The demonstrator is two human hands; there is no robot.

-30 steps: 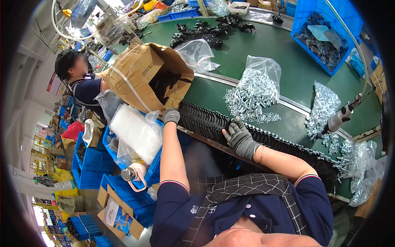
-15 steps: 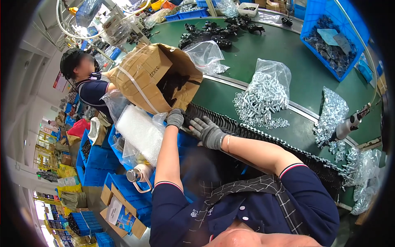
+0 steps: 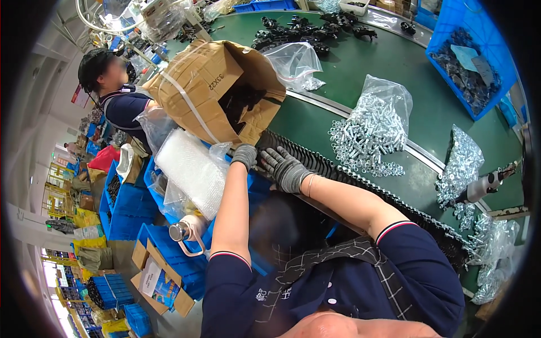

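Note:
A long row of thin black parts (image 3: 307, 159), packed side by side, runs along the near table edge, with small silvery pieces along its upper side. My right hand (image 3: 285, 170), in a grey glove, lies against the row's left end with its fingers stretched out. Close beside it, my left hand (image 3: 244, 156), also gloved, has its fingers curled at the row's end, just below the cardboard box; what they hold, if anything, is hidden. That cardboard box (image 3: 194, 93) lies tipped with its mouth toward me, and black parts (image 3: 243, 104) show inside.
On the green table (image 3: 338, 62) lie spilled metal sleeves (image 3: 369, 127), black assemblies (image 3: 293, 34) and a bag of nuts (image 3: 462, 163). A power tool (image 3: 484, 183) sits at right, near a blue bin (image 3: 473, 62). Bubble wrap (image 3: 189, 169) and a bottle (image 3: 189, 230) stand left. A co-worker (image 3: 112, 93) is beyond.
The whole view has shifted slightly. Both hands remain close together at the row's left end, and the right hand's fingers still lie stretched over it.

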